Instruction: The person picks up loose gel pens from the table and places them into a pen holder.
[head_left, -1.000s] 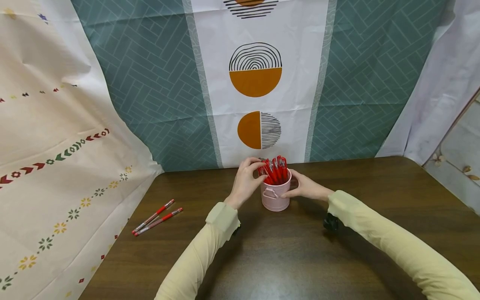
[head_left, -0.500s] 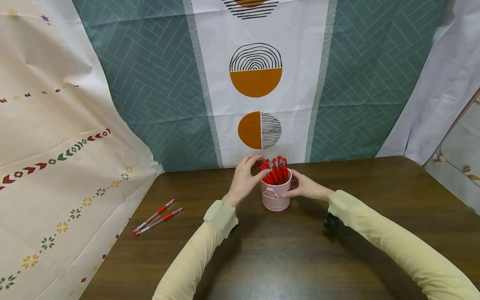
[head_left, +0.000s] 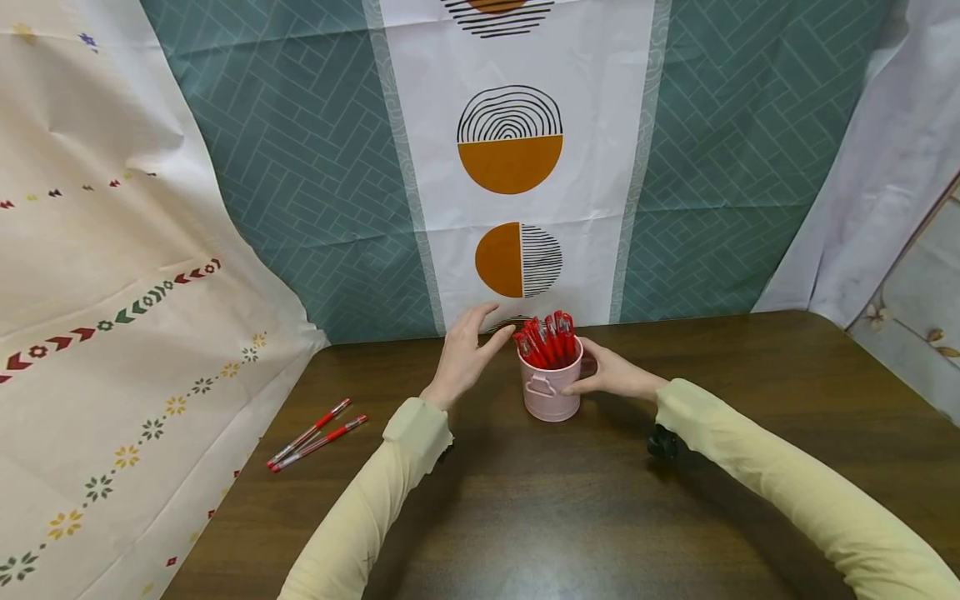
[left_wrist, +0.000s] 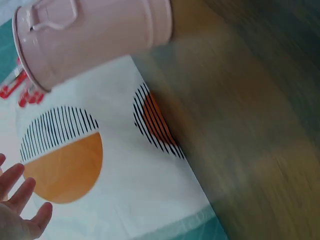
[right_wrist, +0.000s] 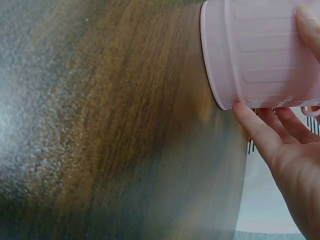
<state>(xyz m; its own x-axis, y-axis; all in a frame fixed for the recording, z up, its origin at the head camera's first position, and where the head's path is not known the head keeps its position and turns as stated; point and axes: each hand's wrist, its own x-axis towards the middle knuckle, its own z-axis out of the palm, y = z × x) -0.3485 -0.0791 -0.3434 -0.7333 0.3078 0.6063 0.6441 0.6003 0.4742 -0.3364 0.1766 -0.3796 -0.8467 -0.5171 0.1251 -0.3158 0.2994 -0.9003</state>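
Note:
A pink metal bucket (head_left: 551, 402) stands upright on the table, with several red-capped pens (head_left: 551, 342) bunched in it. My right hand (head_left: 617, 373) grips the bucket from its right side; in the right wrist view the thumb and fingers (right_wrist: 260, 132) lie around its wall. Left of the bucket, my left hand (head_left: 461, 354) is in the air, fingers spread and holding nothing, apart from the pens. The left wrist view shows the bucket (left_wrist: 95, 40) tipped by the camera angle, with the left fingers (left_wrist: 20, 195) loose at the lower left.
Two or three red pens (head_left: 318, 437) lie at the left of the dark wooden table (head_left: 555, 508). Behind the table hangs a patterned cloth (head_left: 315, 167). A cream embroidered cloth (head_left: 112, 400) drapes along the left edge.
The left hand has drawn away from the pens in the bucket, moving left and opening its fingers. The right hand and the bucket have stayed in place.

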